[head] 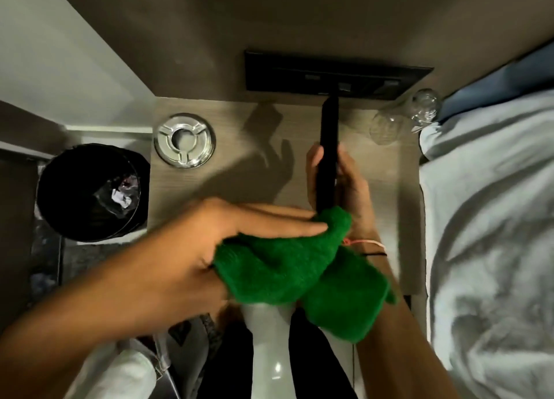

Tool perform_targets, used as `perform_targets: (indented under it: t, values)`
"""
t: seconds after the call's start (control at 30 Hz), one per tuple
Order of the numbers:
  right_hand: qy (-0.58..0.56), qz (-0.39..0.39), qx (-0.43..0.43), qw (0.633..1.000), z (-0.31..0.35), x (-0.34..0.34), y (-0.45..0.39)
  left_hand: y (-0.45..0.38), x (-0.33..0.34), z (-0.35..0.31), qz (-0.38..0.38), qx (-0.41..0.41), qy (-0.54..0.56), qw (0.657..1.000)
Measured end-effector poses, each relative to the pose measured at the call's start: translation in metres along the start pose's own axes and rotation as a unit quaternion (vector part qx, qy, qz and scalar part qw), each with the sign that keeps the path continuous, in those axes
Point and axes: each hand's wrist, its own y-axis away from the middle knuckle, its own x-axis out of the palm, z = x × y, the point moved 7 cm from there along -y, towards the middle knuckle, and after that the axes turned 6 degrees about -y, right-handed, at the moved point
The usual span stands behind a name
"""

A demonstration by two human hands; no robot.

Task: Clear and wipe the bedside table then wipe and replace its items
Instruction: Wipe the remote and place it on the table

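Observation:
My right hand [349, 185] grips a long black remote [328, 146], held edge-up above the wooden bedside table [239, 170]. A green cloth [299, 269] is in my left hand [192, 248], its fingers pressing the cloth against the remote's near end. The cloth drapes over my right wrist. A shiny metal ashtray [184, 140] sits at the table's far left. Two clear glasses [386, 126] [425, 105] stand at the far right corner.
A black switch panel [335, 78] is set in the wall behind the table. A black bin [93, 191] with a liner stands on the floor to the left. A bed with pale sheets [491, 218] borders the table's right side.

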Motion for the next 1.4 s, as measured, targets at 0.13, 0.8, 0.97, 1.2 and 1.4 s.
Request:
perform_targets:
  t: [0.13, 0.8, 0.97, 1.2, 1.4]
  values:
    - [0.174, -0.005, 0.075, 0.982, -0.017, -0.004, 0.000, -0.011, -0.051, -0.019, -0.120, 0.038, -0.160, 0.979]
    - [0.060, 0.059, -0.023, 0.996, -0.014, -0.016, 0.024, -0.064, 0.017, 0.038, -0.112, -0.005, -0.402, 0.909]
    - [0.130, -0.075, -0.029, 0.988, -0.006, -0.034, 0.005, -0.036, 0.014, 0.039, -0.034, -0.031, -0.327, 0.944]
    - [0.120, -0.253, -0.133, 0.951, 0.011, -0.055, -0.037, 0.004, -0.050, 0.032, -0.078, -0.087, -0.333, 0.936]
    - [0.120, -0.264, -0.171, 0.942, 0.024, -0.025, -0.054, 0.013, -0.094, 0.051, -0.185, -0.119, -0.363, 0.906]
